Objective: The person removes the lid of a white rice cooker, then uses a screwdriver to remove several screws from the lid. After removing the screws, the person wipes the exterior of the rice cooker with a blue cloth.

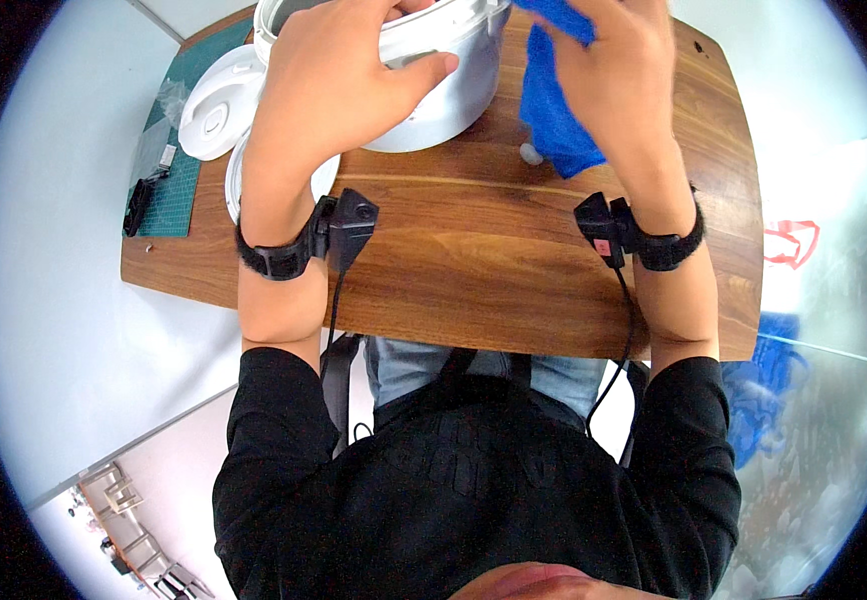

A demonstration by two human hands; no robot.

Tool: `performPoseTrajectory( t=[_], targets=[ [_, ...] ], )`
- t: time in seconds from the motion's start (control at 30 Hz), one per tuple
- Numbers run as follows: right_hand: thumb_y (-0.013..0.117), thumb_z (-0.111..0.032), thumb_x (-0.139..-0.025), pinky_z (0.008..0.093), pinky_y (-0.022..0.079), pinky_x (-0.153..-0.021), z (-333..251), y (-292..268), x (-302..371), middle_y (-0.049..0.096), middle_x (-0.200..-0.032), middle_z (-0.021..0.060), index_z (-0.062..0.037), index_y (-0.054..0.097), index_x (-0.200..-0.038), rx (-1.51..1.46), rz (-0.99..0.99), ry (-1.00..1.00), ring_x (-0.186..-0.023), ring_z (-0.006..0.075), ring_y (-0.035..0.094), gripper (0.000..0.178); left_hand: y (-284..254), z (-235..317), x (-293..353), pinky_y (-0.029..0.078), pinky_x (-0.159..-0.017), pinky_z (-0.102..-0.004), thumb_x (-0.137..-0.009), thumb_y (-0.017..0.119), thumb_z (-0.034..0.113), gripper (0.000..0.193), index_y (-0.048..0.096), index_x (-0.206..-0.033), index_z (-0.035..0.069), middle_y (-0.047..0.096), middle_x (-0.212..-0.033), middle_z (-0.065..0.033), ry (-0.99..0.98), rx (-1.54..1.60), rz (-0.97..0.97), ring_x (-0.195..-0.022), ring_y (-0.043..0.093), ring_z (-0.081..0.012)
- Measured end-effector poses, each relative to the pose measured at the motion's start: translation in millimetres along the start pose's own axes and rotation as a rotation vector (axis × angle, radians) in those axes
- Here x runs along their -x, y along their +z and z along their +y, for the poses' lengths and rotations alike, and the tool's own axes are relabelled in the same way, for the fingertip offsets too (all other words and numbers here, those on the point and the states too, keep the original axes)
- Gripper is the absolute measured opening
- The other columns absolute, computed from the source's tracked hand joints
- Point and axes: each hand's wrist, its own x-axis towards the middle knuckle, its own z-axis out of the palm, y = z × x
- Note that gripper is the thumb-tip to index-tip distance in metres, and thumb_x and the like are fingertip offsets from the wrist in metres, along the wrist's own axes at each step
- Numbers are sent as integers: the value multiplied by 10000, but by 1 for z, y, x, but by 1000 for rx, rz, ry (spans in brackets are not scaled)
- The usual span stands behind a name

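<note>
My left hand grips the near left rim of a silver-white round pot at the top of the view. Its thumb lies along the outer wall, while the other fingers bend over the rim and are partly hidden. To the right of the pot, my right hand is closed on a bright blue cloth, which hangs down toward the table. Its fingertips are cut off by the upper edge. A white lid with a handle rests left of the pot. Under my left wrist, a white round piece shows in part.
All this is on a brown wooden table. A green cutting mat at its left bears clear plastic and a black item. Near the cloth lies a small whitish object. Black cables hang from both wrist straps.
</note>
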Motion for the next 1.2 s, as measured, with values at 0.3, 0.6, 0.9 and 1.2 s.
performPoseTrajectory(
  t=[0.3,0.6,0.9,1.2],
  targets=[
    [728,66,-736,466,499,-875,5,5,3,595,-1152,232,-62,753,-1015,30,29,-67,-1048,400,584,309,-3,-8,1,530,-748,-314,-837,818,185,341,647,-1103,55,738,-918,-89,20,76,-50,-835,702,-176],
    [646,109,-724,504,494,-905,-8,10,3,558,-1204,264,-55,746,-1051,2,-66,-78,-1077,443,561,380,-5,-2,1,519,-739,-293,-829,802,136,320,636,-1090,52,724,-892,-70,32,142,-64,-815,686,-142],
    [650,101,-749,502,515,-901,-13,12,6,561,-1209,261,-36,735,-1078,-117,-64,-59,-1075,450,582,365,-3,-4,0,519,-747,-290,-825,804,142,320,630,-1079,58,725,-894,-64,29,100,-60,-832,686,-141],
    [646,57,-784,495,517,-923,-3,15,7,577,-1231,234,-46,761,-1083,-11,-75,-13,-1099,434,589,336,-4,-3,2,528,-773,-308,-833,804,179,329,632,-1093,74,731,-923,-65,-28,86,-75,-844,692,-161]
  ],
)
